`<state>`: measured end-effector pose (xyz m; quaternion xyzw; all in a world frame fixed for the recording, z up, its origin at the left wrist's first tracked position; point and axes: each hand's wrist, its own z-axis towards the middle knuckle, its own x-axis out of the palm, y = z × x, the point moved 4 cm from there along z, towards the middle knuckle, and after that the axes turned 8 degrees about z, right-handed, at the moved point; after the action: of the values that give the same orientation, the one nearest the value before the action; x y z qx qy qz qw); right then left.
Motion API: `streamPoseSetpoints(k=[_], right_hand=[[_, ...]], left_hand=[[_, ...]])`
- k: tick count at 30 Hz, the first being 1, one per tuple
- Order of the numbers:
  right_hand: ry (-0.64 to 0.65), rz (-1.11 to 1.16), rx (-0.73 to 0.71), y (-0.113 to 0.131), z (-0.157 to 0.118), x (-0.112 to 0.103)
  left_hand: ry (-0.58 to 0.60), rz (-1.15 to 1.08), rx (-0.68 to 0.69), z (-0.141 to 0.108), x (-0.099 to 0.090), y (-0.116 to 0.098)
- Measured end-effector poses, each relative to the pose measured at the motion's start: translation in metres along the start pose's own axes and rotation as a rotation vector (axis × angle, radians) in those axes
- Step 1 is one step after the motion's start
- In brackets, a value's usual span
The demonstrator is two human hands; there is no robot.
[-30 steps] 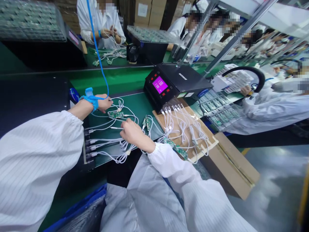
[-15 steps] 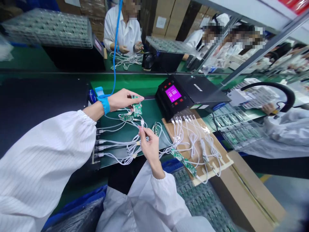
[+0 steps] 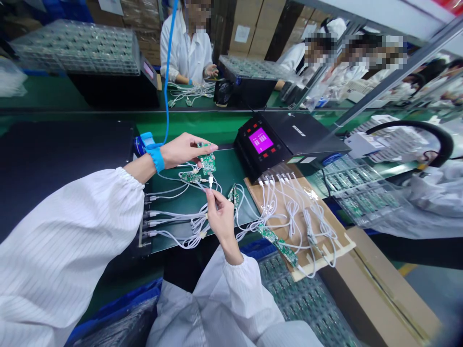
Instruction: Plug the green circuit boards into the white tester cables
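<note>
The small green circuit board (image 3: 207, 164) is above the green mat (image 3: 224, 168), pinched in my left hand (image 3: 183, 149). Just below it, my right hand (image 3: 219, 217) grips a white cable plug (image 3: 210, 182) between fingertips, near the board's lower edge. Right of me, a clear tray (image 3: 356, 195) holds rows of boards; a blue bin (image 3: 304, 299) below holds more.

Single head-worn view, forward and down, close over the green workbench (image 3: 224, 168).
</note>
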<state>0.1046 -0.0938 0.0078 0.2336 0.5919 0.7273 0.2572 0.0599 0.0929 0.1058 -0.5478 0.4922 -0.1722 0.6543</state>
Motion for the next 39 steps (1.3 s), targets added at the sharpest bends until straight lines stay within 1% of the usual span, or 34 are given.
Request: streamPoseSetpoints(k=[7,9,12,15,19,24,30,36,39], right_hand=[[0.02,0.007,0.024,0.001,0.001,0.002],[0.049,0.017,0.031,0.0,0.001,0.001],[0.078,0.0,0.045,-0.002,0.002,-0.002],[0.059,-0.049,0.024,-0.003,0.002,-0.005],[0.034,-0.115,-0.038,0.001,0.002,-0.006],[0.005,-0.127,-0.069,0.004,0.001,-0.003],[-0.018,-0.172,-0.097,0.003,-0.001,-0.001],[0.002,-0.154,-0.105,0.003,0.001,0.0],[0.032,-0.078,-0.04,-0.003,0.003,-0.003]], left_hand=[[-0.002,0.019,-0.016,-0.001,-0.001,-0.001],[0.023,0.036,-0.019,-0.002,-0.001,-0.002],[0.094,0.075,-0.049,-0.005,0.0,-0.004],[0.142,0.059,-0.082,-0.006,0.001,-0.002],[0.175,0.013,-0.124,-0.006,0.001,0.003],[0.186,0.009,-0.149,-0.005,0.001,0.009],[0.206,-0.04,-0.192,-0.004,0.004,0.014],[0.215,-0.031,-0.184,-0.006,0.004,0.01],[0.221,0.021,-0.144,-0.007,0.002,0.005]])
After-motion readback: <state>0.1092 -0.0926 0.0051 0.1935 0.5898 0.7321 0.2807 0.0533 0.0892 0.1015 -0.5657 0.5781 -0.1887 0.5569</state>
